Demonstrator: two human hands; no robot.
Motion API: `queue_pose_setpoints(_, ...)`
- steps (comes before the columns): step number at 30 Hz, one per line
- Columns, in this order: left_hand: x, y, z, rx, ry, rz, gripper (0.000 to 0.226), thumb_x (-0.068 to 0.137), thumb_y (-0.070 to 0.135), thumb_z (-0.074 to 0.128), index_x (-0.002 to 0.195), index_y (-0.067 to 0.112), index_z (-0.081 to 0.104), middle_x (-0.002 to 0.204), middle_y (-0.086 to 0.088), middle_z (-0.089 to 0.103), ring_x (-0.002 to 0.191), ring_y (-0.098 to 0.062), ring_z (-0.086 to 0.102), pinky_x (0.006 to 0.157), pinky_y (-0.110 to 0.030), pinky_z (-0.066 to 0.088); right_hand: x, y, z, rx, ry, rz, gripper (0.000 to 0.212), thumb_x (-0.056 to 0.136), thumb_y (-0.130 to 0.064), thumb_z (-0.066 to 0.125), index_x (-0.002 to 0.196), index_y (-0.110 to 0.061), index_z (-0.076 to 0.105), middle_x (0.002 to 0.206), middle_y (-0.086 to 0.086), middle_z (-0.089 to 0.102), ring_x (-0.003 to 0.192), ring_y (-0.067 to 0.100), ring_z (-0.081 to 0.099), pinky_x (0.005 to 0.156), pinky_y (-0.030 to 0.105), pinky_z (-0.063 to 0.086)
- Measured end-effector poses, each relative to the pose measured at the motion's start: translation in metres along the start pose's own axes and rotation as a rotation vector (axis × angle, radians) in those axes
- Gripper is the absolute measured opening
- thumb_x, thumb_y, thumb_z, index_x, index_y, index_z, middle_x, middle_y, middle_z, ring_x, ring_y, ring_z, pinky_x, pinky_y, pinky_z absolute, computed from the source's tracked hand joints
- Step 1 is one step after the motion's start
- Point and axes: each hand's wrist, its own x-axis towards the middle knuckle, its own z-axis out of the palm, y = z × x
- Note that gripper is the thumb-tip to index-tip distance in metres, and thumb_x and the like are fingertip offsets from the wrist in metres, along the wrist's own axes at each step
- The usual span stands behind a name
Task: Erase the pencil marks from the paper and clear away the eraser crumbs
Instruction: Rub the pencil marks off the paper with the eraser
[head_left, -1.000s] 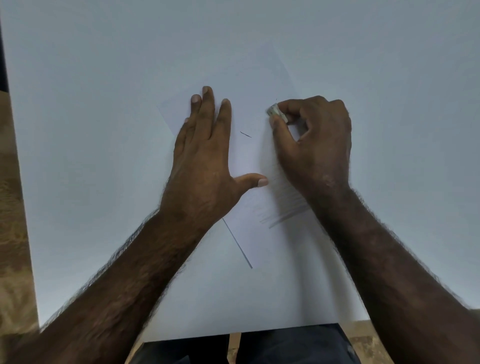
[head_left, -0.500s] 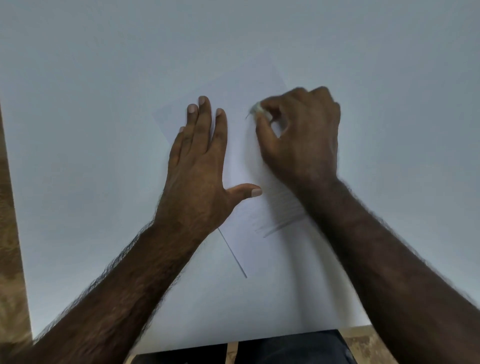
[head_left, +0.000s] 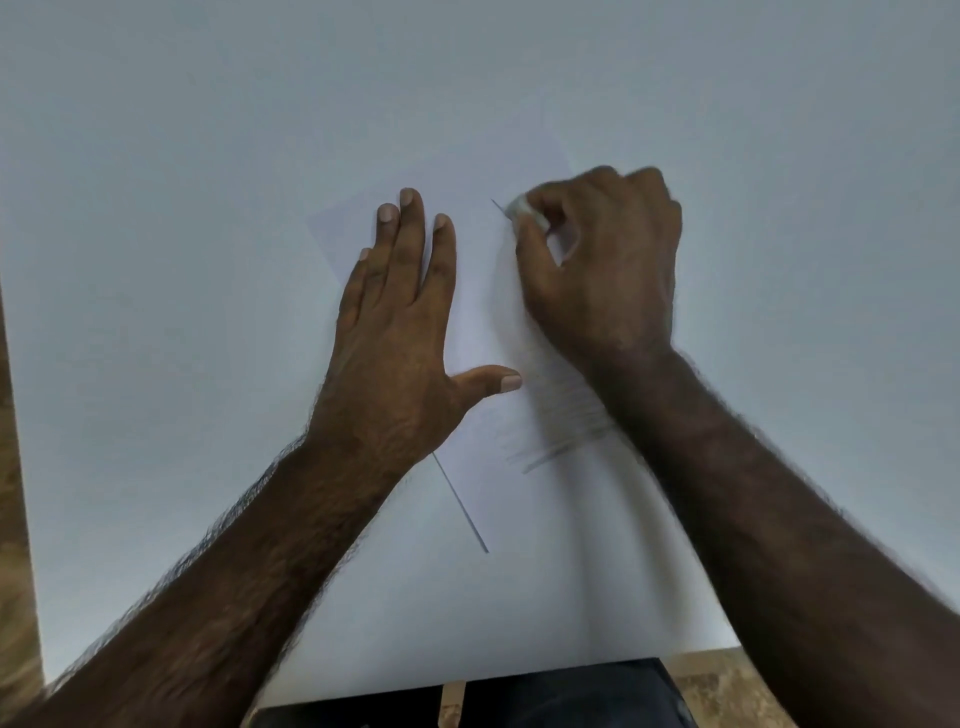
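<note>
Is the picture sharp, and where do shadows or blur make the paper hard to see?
Head view: dim, even light, no glare; right hand and eraser slightly motion-blurred; soft shadow under the right forearm dulls the pencil marks; paper edges are faint against the white table.

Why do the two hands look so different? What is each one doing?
The left hand lies flat and open, fingers stretched out, pressing on the paper. The right hand is curled up, pinching a small eraser between thumb and fingers. The left hand holds nothing; the right hand's grip is closed on the eraser, against a thin pencil line. Both hands rest on the same paper on the white table.
</note>
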Motion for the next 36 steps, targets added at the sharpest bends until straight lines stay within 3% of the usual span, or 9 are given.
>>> queue_pose_setpoints(9,-0.001,0.000,-0.001,-0.010,0.015,0.013,0.127,0.077,0.085,0.053,0.167,0.013,-0.001,0.174,-0.010,-0.017,0.161,-0.024,-0.017,0.128,-0.037,-0.007,-0.084,0.002,-0.022,0.002,-0.104,-0.061,0.007,0.097,-0.027,0.072,0.101,-0.023,0.076,0.099,-0.005,0.073,0.093,0.026,0.060,0.083,0.040,0.039)
queue_pose_setpoints(14,-0.001,-0.001,0.000,0.014,0.031,0.015,0.129,0.077,0.081,0.063,0.167,0.013,-0.001,0.174,-0.010,-0.016,0.161,-0.025,-0.016,0.127,-0.038,-0.006,-0.040,0.001,-0.015,-0.041,-0.018,-0.029,0.012,0.097,-0.032,0.067,0.098,-0.024,0.076,0.100,-0.004,0.075,0.097,0.034,0.062,0.086,0.045,0.043)
queue_pose_setpoints(19,0.001,-0.002,0.001,0.033,0.007,0.022,0.130,0.077,0.086,0.058,0.167,0.014,-0.004,0.173,-0.010,-0.018,0.161,-0.025,-0.018,0.125,-0.036,-0.009,0.008,0.007,-0.007,-0.047,-0.020,0.078,0.026,0.099,-0.043,0.056,0.102,-0.028,0.076,0.101,-0.014,0.073,0.104,0.022,0.061,0.093,0.038,0.043)
queue_pose_setpoints(26,-0.001,-0.003,0.002,-0.011,0.021,0.035,0.129,0.078,0.082,0.061,0.167,0.014,-0.002,0.174,-0.010,-0.017,0.161,-0.024,-0.017,0.127,-0.038,-0.008,-0.056,0.007,-0.027,0.031,-0.104,0.107,0.016,0.099,-0.040,0.065,0.100,-0.029,0.077,0.098,-0.013,0.073,0.097,0.022,0.061,0.093,0.041,0.045)
queue_pose_setpoints(36,-0.028,-0.012,0.001,0.068,-0.011,0.114,0.118,0.084,0.090,0.036,0.166,0.009,0.011,0.174,-0.014,-0.009,0.161,-0.027,-0.014,0.130,-0.047,-0.007,-0.062,0.013,-0.024,0.120,-0.046,0.103,0.011,0.098,-0.032,0.071,0.102,-0.024,0.079,0.098,-0.009,0.073,0.096,0.022,0.061,0.092,0.043,0.048)
